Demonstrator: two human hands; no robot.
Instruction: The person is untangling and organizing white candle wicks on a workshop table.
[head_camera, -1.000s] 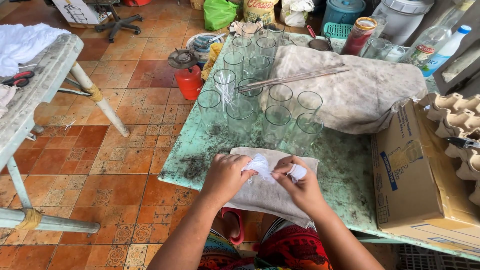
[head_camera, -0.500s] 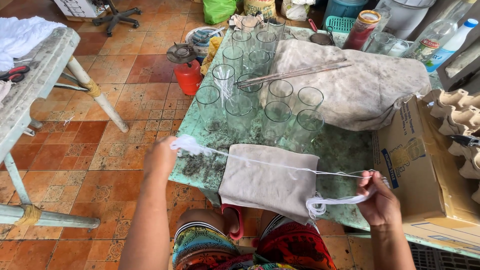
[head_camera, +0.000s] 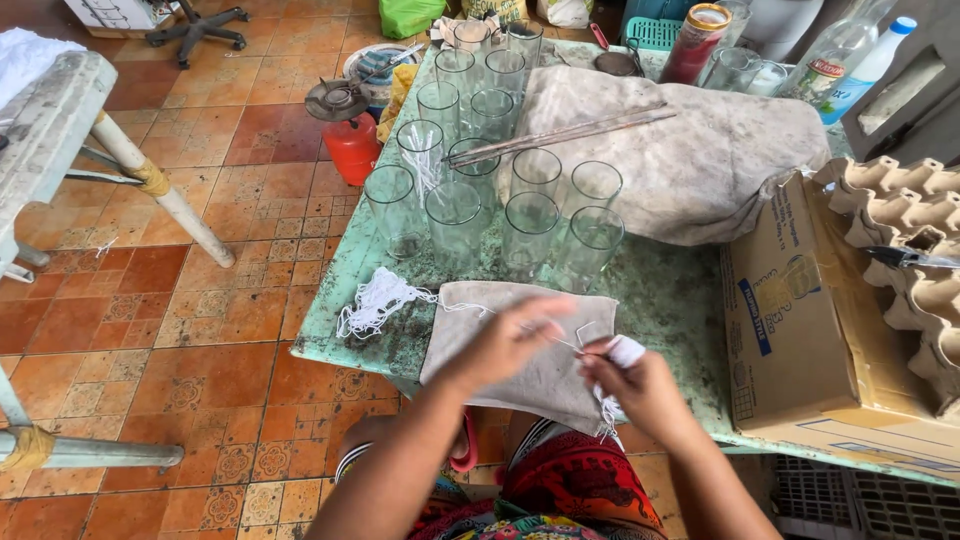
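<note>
My left hand (head_camera: 500, 345) and my right hand (head_camera: 640, 385) meet over a grey cloth (head_camera: 525, 340) at the table's near edge. Both pinch a thin white string (head_camera: 460, 306) between them. My right hand also grips a small white bundle of it (head_camera: 625, 350). A loose tangle of the same string (head_camera: 375, 300) lies on the green table (head_camera: 680, 300), left of the cloth. The string runs from that tangle across the cloth to my fingers. Several empty clear glasses (head_camera: 500, 200) stand grouped just beyond the cloth.
A large grey cloth (head_camera: 690, 160) with thin rods (head_camera: 560, 135) on it lies at the back. A cardboard box (head_camera: 800, 320) and egg trays (head_camera: 900, 250) sit on the right. A small red stove (head_camera: 350, 135) stands on the tiled floor, and a pale bench (head_camera: 60, 130) at left.
My hands were spread wide apart with the string stretched between them; they have come together over the cloth. The tangle that my left hand held now lies on the table.
</note>
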